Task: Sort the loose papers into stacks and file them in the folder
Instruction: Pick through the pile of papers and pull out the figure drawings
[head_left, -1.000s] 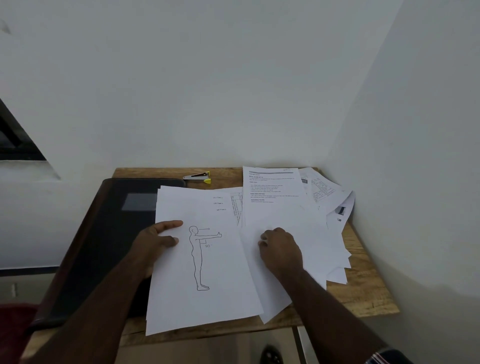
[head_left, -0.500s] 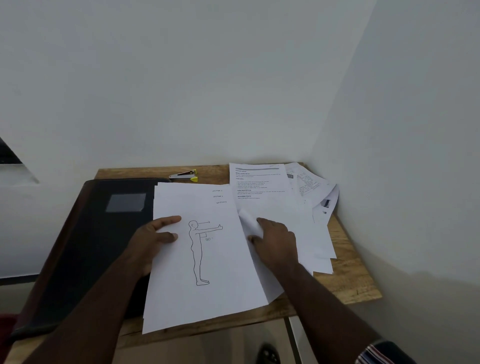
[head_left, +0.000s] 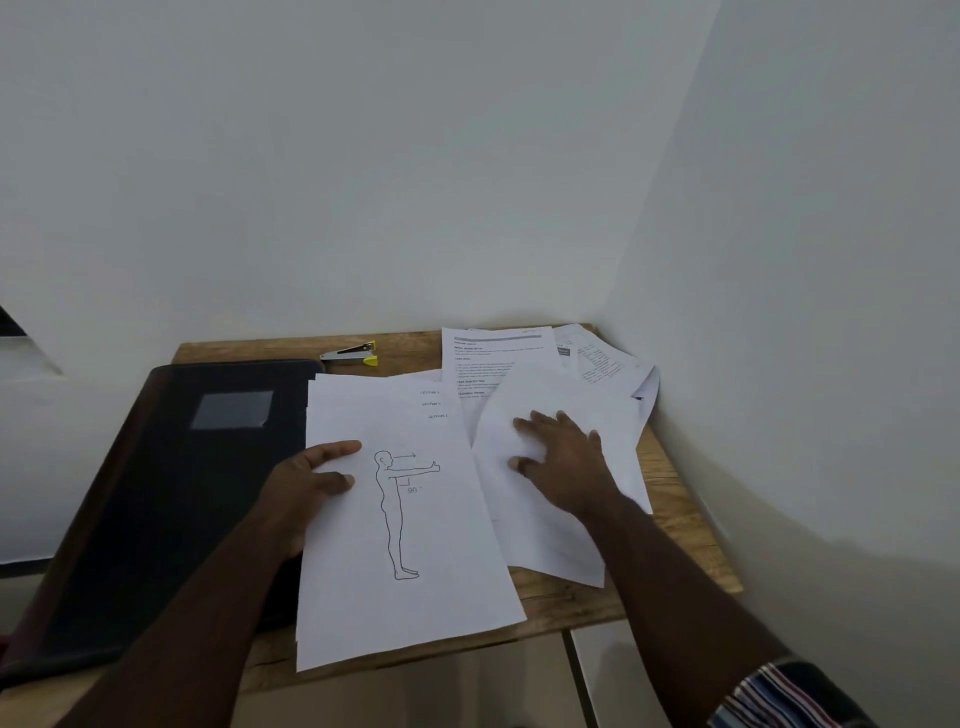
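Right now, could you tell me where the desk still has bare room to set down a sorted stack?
Bare wood shows along the back edge between the stapler and the printed page, and at the front right corner beside the right hand's sheets. The closed folder top is free. The loose papers crowd the far right corner.

Bare forearms; striped sleeve (head_left: 779, 696) on rt arm, red/white/blue.

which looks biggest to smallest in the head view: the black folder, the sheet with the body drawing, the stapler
1. black folder, though part of it is hidden under the paper
2. sheet with the body drawing
3. stapler, by far the smallest, though it also lies farthest from the camera
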